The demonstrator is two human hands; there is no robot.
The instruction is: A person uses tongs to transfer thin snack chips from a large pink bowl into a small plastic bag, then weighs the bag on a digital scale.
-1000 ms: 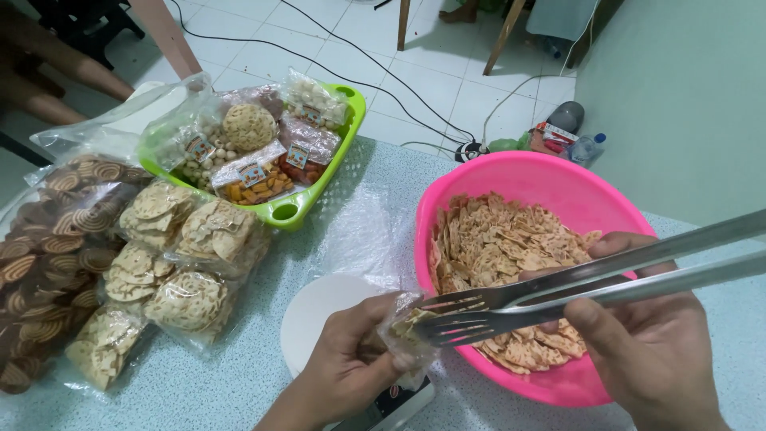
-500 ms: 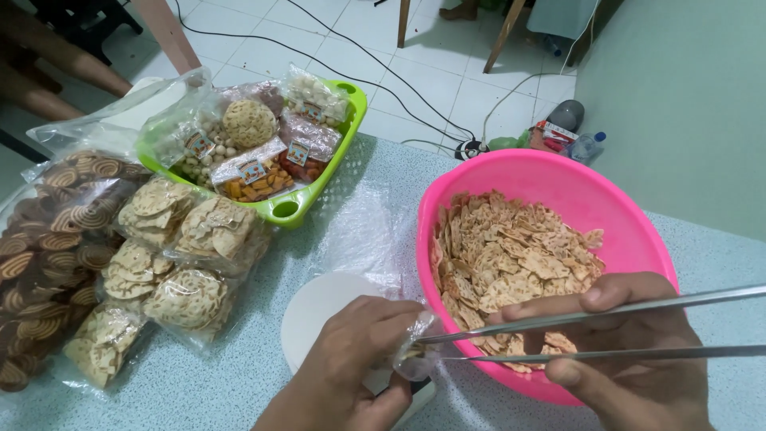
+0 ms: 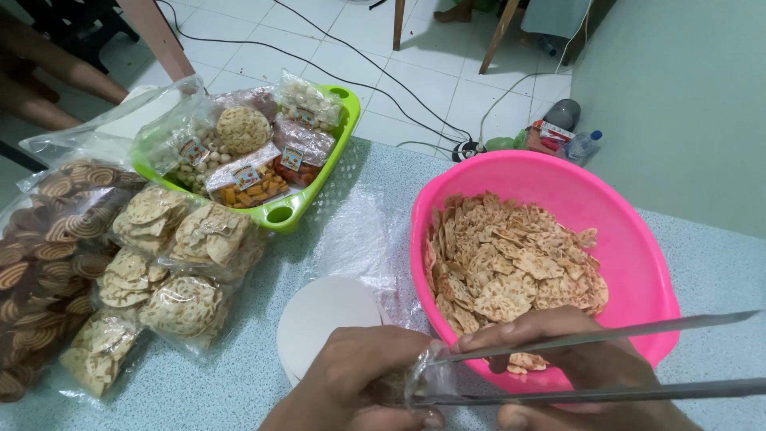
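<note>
Nearest the camera, the left hand (image 3: 351,383) pinches a small clear bag (image 3: 415,381) open, fingers closed on its mouth so the metal tongs (image 3: 574,367) can reach inside. The right hand (image 3: 574,375) grips the tongs, their tips narrowed within the bag, just over the white scale (image 3: 323,319) on the desk (image 3: 239,375). Beyond, the pink basin (image 3: 630,239) keeps the crackers (image 3: 511,263) close; packed bags (image 3: 175,263) and a green tray (image 3: 319,183) lie farther left.

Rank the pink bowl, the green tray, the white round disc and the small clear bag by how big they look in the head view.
1. Pink bowl, largest.
2. Green tray; farther off and partly covered, so the gap is unsure.
3. White round disc.
4. Small clear bag, held by the left hand.
</note>
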